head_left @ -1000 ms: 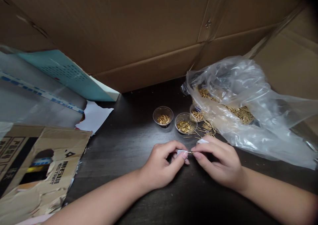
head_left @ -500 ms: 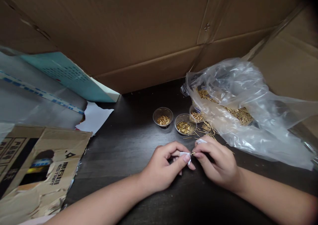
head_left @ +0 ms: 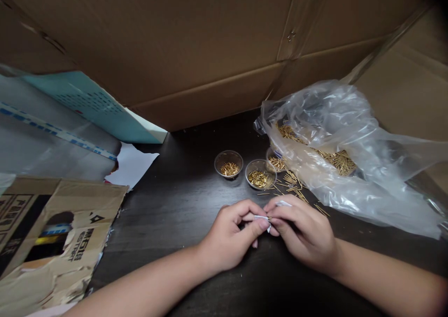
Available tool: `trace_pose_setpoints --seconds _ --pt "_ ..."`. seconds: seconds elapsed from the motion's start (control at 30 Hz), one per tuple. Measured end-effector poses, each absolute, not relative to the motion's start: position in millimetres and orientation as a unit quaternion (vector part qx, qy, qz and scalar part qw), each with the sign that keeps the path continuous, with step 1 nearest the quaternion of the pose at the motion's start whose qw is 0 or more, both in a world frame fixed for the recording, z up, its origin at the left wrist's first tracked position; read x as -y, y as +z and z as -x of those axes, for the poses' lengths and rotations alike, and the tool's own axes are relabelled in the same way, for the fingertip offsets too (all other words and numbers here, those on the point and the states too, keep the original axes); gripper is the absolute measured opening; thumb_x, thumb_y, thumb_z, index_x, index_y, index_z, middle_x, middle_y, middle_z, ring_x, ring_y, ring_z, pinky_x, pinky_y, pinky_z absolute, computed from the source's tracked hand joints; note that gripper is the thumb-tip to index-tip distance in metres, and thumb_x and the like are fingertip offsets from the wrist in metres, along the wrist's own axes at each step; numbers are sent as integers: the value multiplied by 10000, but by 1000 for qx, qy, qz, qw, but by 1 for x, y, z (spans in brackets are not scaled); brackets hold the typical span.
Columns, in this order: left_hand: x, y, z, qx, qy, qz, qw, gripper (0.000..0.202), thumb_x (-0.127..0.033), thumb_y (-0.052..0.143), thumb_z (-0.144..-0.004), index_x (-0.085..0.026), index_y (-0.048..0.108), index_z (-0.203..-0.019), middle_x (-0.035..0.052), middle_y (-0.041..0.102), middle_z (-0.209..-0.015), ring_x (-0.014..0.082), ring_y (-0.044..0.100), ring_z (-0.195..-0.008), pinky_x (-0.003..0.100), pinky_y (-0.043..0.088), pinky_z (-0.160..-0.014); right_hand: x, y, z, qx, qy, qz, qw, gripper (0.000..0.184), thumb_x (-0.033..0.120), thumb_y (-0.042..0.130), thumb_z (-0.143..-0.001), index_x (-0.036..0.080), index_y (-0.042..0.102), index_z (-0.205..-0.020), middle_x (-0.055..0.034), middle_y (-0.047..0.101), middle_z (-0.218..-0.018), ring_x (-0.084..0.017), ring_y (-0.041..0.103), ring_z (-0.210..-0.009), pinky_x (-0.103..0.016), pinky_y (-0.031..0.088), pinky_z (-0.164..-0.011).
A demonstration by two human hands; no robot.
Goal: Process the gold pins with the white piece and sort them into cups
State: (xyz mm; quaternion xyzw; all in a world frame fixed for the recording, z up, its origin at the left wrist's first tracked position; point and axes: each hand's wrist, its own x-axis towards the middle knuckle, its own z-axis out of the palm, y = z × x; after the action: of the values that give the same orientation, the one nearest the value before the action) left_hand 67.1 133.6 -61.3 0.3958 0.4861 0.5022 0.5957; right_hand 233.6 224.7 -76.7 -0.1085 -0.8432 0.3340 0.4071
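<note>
Both hands meet low on the dark tabletop (head_left: 164, 214), the left hand (head_left: 227, 238) and the right hand (head_left: 301, 230) nearly touching as their fingertips pinch a small scrap of white paper (head_left: 263, 218) with a thin gold-coloured pin (head_left: 269, 218) at it. A second white sliver (head_left: 283, 203) sits along the right hand's upper fingers. Just beyond the fingertips, loose pins (head_left: 292, 181) lie scattered beside three clear plastic cups (head_left: 261, 173) of pins, near the far edge. A crumpled clear plastic bag (head_left: 364, 195) of more pins spreads toward the right edge, close to the right hand. Bare tabletop leaves open room left of the left hand and below both wrists. A torn cardboard sheet (head_left: 59, 233) overlaps the left edge, and a cardboard wall (head_left: 175, 51) rises along the far edge.
</note>
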Motion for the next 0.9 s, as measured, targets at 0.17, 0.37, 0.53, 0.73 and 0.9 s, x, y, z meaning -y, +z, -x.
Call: trace_pose_setpoints --seconds 0.17,0.37,0.53,0.73,0.9 --pt "-134 -63 -67 -495 505 -388 592 304 -423 697 -915 -133 613 -876 70 750 -756 71 537 -516 171 443 -512 -225 -76 -233 850 315 118 406 153 80 552 -958 201 636 -1000 -50 652 -786 -182 653 -733 -281 571 -621" --pt "-132 -64 -63 -496 504 -409 578 256 -376 679 -931 -126 630 -909 91 769 -779 77 550 -525 178 455 -518 -229 -74 -236 855 325 103 392 189 63 572 -948 201 675 -1027 -45 681 -806 -165 668 -713 -269 571 -625" --pt "-131 -64 -61 -491 498 -438 564 173 -292 651 -952 -131 630 -892 102 784 -796 93 605 -582 165 476 -530 -232 -75 -241 867 302 98 384 222 52 601 -943 194 669 -1100 -53 698 -843 -165 683 -738 -271 575 -651" --pt "-131 -66 -60 -487 496 -446 563 160 -281 643 -957 -135 624 -896 104 791 -808 89 610 -578 158 474 -527 -232 -75 -243 868 291 82 394 238 49 610 -941 184 677 -1125 -49 712 -841 -153 687 -729 -256 583 -657" --pt "-131 -65 -61 -489 498 -441 565 158 -280 638 -959 -137 620 -897 103 790 -799 88 608 -577 150 469 -517 -233 -71 -241 865 290 70 403 242 29 610 -938 168 684 -1122 -49 713 -827 -144 680 -736 -242 577 -662"
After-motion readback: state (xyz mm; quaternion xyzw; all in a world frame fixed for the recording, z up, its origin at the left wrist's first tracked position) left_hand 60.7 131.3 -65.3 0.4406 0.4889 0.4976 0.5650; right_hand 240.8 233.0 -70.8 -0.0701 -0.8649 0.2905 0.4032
